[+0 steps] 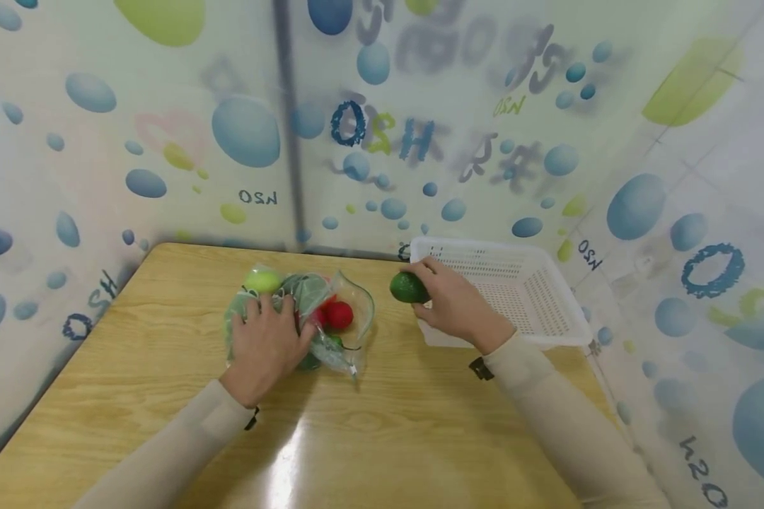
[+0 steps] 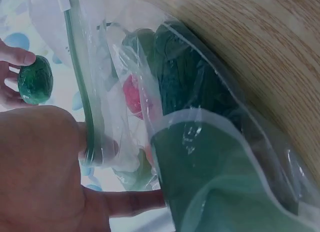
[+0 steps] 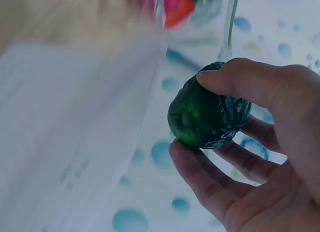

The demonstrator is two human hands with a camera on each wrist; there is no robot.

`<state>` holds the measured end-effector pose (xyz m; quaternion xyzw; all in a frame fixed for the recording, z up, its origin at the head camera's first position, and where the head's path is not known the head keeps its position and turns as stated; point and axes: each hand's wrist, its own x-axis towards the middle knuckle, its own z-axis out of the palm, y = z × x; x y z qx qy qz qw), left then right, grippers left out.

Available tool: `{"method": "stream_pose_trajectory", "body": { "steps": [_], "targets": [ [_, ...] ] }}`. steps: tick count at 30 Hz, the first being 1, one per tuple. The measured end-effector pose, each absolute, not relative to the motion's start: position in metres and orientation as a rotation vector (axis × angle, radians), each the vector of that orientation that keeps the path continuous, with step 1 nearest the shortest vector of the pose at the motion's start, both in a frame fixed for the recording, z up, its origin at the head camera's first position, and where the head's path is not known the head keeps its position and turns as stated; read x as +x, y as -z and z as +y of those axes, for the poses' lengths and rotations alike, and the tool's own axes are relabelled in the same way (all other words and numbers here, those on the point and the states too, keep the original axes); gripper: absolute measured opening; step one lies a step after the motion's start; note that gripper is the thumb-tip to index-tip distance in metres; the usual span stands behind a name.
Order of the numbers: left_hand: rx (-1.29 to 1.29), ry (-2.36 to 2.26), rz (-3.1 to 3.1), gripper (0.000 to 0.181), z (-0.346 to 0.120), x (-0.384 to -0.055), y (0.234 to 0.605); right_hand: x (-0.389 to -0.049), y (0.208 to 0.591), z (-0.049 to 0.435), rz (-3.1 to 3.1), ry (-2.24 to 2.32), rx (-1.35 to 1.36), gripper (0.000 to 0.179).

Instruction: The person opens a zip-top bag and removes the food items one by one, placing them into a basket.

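My right hand (image 1: 456, 300) holds a dark green avocado (image 1: 407, 288) with bumpy skin, at the left side of a white plastic basket (image 1: 563, 283). In the right wrist view, the thumb lies on top of the avocado (image 3: 197, 111) and the fingers are under and behind it. My left hand (image 1: 267, 346) rests, fingers spread, on a clear zip bag (image 1: 363, 300). Inside the bag are a round red piece (image 1: 339, 315), a light green piece (image 1: 264, 281) and dark green produce (image 2: 185, 71). The left palm covers part of the bag.
The basket has slotted walls and stands at the back right of the wooden table (image 1: 382, 438). Behind the table rises a wall (image 1: 369, 177) printed with bubbles. Another wall (image 1: 675, 283) runs close along the right side.
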<state>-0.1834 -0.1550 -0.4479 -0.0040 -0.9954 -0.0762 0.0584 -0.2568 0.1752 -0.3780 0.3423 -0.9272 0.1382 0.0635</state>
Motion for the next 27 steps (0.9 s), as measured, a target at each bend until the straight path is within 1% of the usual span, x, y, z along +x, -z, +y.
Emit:
{"method": "stream_pose_trajectory", "body": {
  "steps": [7,11,20,27],
  "targets": [
    [-0.021,0.273,-3.024,0.071,-0.159,-0.186,0.446,-0.289,0.363,0.226,-2.945,-0.406,0.794,0.068],
    [-0.019,0.271,-3.045,0.071,-0.162,-0.187,0.444,-0.309,0.361,0.254,-3.052,-0.362,0.674,0.068],
    [-0.043,0.278,-3.059,0.067,-0.166,-0.183,0.445,-0.351,0.376,0.314,-3.261,-0.256,0.51,0.065],
    [-0.119,0.281,-3.024,0.064,-0.169,-0.183,0.444,-0.374,0.39,0.335,-3.442,-0.212,0.317,0.056]
  ]
}}
